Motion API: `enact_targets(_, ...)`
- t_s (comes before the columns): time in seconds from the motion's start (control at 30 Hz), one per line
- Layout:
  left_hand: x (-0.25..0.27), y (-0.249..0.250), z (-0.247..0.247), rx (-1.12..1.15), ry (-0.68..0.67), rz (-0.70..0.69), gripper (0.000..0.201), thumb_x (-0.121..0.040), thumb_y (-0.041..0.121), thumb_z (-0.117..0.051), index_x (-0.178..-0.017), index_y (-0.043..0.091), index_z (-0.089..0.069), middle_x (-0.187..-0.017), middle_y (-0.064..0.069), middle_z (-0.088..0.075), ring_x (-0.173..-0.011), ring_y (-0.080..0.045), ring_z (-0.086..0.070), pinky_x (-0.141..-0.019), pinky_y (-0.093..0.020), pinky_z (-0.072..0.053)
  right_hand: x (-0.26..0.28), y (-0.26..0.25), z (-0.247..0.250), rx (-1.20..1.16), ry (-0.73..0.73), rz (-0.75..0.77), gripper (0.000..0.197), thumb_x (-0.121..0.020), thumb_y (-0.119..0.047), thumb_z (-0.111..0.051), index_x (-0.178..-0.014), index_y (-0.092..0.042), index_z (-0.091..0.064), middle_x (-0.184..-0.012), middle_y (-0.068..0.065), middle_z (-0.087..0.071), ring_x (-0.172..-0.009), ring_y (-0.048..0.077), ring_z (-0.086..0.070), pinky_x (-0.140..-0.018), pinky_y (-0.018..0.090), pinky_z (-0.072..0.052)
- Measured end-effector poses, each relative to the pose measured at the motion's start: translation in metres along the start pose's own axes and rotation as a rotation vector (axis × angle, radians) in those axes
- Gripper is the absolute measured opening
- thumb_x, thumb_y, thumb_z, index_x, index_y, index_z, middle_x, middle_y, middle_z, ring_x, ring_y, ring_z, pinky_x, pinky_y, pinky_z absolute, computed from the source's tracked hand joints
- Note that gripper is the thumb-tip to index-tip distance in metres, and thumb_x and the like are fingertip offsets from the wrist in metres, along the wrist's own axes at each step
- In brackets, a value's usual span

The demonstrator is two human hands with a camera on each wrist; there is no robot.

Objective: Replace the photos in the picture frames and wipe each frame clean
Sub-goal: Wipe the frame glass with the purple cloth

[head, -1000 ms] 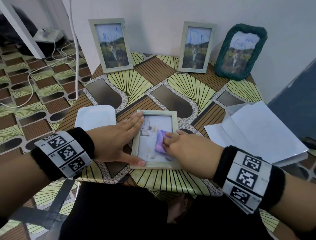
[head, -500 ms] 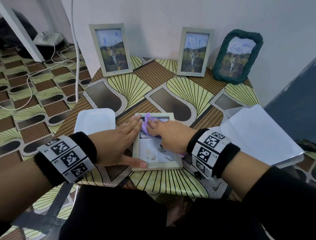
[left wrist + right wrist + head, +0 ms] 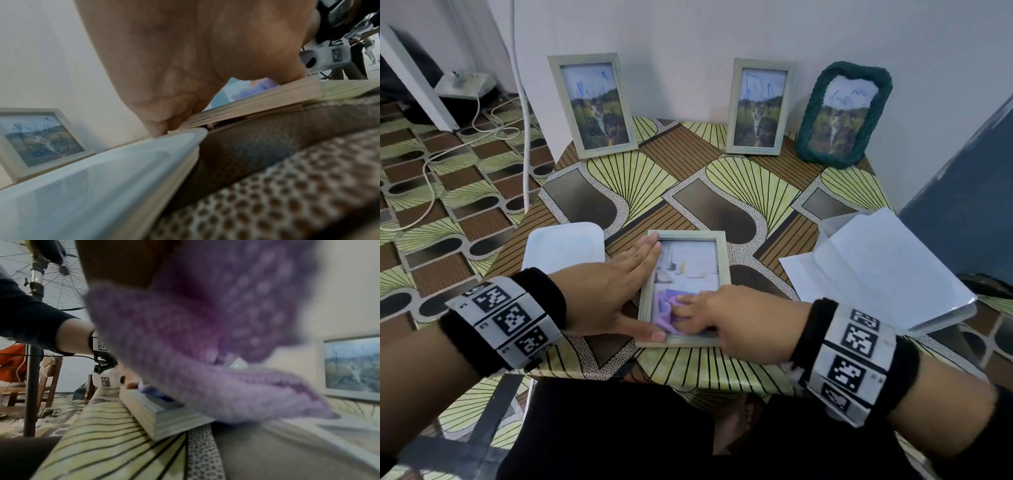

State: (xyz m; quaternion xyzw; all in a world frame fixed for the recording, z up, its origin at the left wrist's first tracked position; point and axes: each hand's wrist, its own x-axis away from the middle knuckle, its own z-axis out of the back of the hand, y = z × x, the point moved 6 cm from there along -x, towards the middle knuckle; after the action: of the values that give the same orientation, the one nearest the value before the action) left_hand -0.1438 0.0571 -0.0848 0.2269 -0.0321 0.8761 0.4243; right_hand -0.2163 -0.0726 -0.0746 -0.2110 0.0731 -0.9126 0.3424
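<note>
Black fuzzy wristbands [image 3: 541,291] are being worn on both wrists, each wrapped with white blocks [image 3: 851,359] printed with black square markers; dark sleeves are being worn.

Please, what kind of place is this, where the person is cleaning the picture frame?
Most likely a room in a home. A small table with a patterned cover stands against a plain wall, the floor has the same pattern, and a standing fan and a wooden chair are nearby.
</note>
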Motion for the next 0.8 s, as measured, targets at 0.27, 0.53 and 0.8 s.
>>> enact_targets(0.27, -0.001, 0.0, -0.001, 0.022, -0.025, 0.002, 0.13, -0.064, 0.095, -0.031, -0.144, 0.015, 0.034, -0.149, 0.0, 0.045, -0.134, -0.001, 0.041, -0.111, -0.017, 0.014, 0.009, 0.017, 0.003, 0.248, -0.023, -0.124, 0.025, -0.093, -0.018, -0.043, -0.113, -0.017, -0.058, -0.122, 0.003, -0.055, -0.119, 0.027, -0.052, -0.094, 0.044, -0.048)
enact_targets(0.53, 0.0, 0.001, -0.002, 0.037, -0.013, 0.006, 0.128, -0.067, 0.092, -0.036, -0.138, 0.018, 0.039, -0.147, 0.003, 0.046, -0.128, 0.005, 0.044, -0.109, -0.014, 0.012, -0.028, 0.047, 0.014, 0.231, -0.093, -0.267, 0.07, -0.089, -0.004, -0.053, -0.153, -0.013, -0.028, -0.162, 0.009, -0.021, -0.145, 0.029, -0.029, -0.113, 0.046, -0.035)
enact_targets(0.8, -0.001, 0.001, 0.0, 0.031, -0.011, 0.004, 0.128, -0.067, 0.092, -0.035, -0.141, 0.015, 0.035, -0.149, 0.001, 0.043, -0.131, -0.001, 0.043, -0.11, -0.015, 0.013, -0.048, 0.03, 0.025, 0.09, 0.046, -0.292, 0.057, -0.098, -0.012, -0.043, -0.152, -0.002, -0.025, -0.16, 0.016, -0.024, -0.147, 0.027, -0.024, -0.118, 0.036, -0.023)
